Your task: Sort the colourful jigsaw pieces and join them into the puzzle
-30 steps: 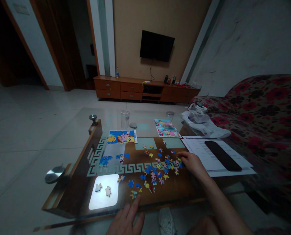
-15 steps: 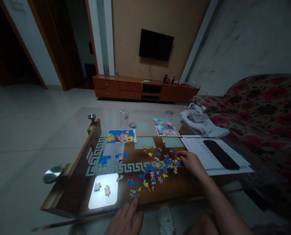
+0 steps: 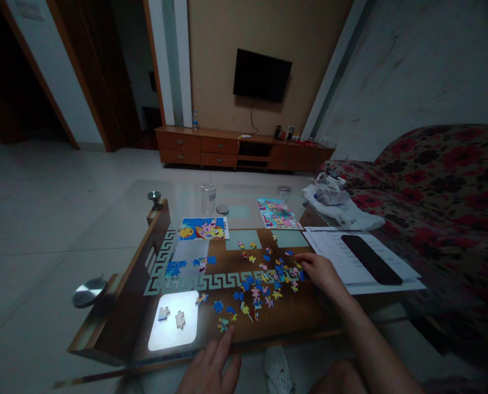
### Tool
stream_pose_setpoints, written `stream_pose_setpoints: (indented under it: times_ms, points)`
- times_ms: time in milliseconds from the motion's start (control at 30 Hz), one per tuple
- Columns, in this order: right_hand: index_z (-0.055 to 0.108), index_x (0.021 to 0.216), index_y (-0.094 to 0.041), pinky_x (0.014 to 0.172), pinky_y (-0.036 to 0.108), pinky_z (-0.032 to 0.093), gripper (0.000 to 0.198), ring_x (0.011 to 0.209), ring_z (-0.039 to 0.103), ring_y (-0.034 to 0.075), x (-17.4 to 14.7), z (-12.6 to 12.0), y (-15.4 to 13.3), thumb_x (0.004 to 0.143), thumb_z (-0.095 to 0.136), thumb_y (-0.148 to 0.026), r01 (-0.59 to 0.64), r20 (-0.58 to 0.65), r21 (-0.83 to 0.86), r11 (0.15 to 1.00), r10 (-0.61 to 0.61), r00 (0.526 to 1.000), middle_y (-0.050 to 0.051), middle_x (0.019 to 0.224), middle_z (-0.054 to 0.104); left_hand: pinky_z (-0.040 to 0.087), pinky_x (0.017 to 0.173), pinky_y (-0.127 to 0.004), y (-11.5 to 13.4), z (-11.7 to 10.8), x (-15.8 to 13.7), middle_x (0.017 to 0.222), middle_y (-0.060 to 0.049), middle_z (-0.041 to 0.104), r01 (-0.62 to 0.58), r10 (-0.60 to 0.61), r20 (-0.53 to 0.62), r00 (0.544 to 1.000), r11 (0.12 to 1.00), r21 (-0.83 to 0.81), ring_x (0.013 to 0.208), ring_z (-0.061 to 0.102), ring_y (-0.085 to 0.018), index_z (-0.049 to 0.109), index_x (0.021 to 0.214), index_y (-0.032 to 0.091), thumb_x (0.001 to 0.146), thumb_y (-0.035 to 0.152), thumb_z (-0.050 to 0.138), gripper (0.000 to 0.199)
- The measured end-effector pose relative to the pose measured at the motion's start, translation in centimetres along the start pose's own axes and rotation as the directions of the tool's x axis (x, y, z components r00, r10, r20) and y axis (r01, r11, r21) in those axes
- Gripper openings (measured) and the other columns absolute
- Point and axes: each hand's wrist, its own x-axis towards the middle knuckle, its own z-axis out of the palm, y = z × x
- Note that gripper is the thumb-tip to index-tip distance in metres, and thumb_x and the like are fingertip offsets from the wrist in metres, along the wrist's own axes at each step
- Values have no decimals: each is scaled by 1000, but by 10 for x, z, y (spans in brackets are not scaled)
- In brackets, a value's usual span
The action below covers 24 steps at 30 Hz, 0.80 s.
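Sorting loose puzzle pieces (image 3: 264,279) scattered over the middle of the glass table (image 3: 116,219). Right hand (image 3: 320,271) flat on the right end of the scatter, fingertips touching pieces, grip loose and holding nothing seen. Left hand (image 3: 209,369) resting at the near edge, fingers spread, empty, just short of the nearest pieces. Next move calls for pinching one piece free of its neighbours. Two pale pieces (image 3: 172,317) lying apart in a bright patch, near left. Glass (image 3: 208,198) at far side, seemingly empty
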Motion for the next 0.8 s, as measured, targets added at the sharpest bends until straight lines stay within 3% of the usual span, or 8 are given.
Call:
stream_pose_setpoints:
  times_ms: [800]
  points:
    - [75, 99, -20, 89, 30, 49, 33, 98, 68, 20, 0, 0, -3, 81, 48, -15, 5, -8, 15, 1000, -5, 1000, 5, 104, 75, 59, 69, -30, -1, 2, 0, 129, -11, 62, -7, 7, -17, 1000, 1000, 3, 90, 69, -23, 64, 105, 21, 78, 5, 43, 38]
